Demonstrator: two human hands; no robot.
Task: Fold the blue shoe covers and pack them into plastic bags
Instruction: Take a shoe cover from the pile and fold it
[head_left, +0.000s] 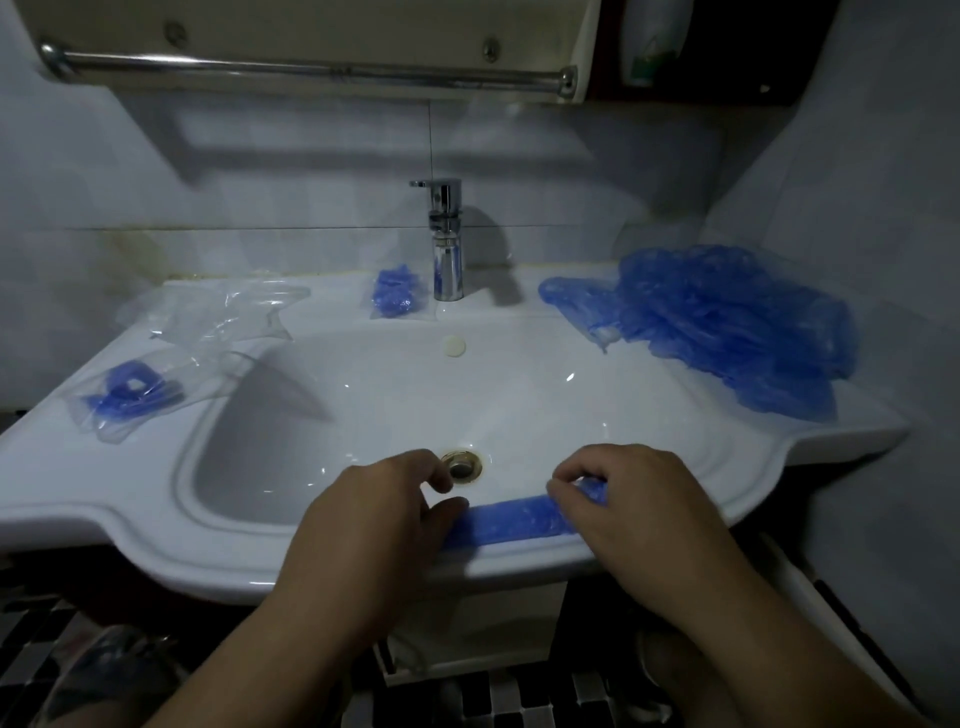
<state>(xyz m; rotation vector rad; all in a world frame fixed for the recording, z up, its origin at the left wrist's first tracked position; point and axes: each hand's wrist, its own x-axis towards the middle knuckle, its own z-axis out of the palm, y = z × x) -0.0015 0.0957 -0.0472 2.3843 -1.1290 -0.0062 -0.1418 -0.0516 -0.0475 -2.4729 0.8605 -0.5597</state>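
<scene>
Nearest is the left hand (384, 509), at the near rim of the sink (322, 566), 6 o'clock from the drain (461, 464). Its thumb and curled fingers grasp the left end of the folded shoe cover (511, 519), a narrow blue strip lying along the rim. The right hand (639, 499) pinches the strip's right end under curled fingers. On the ledge, a packed bag (130, 397) lies at 9 o'clock and empty plastic bags (228, 312) at 10 o'clock. A second packed bag (396, 293) lies at 12 o'clock, just left of the faucet (447, 244). A loose pile of shoe covers (727, 327) lies at 2 o'clock.
</scene>
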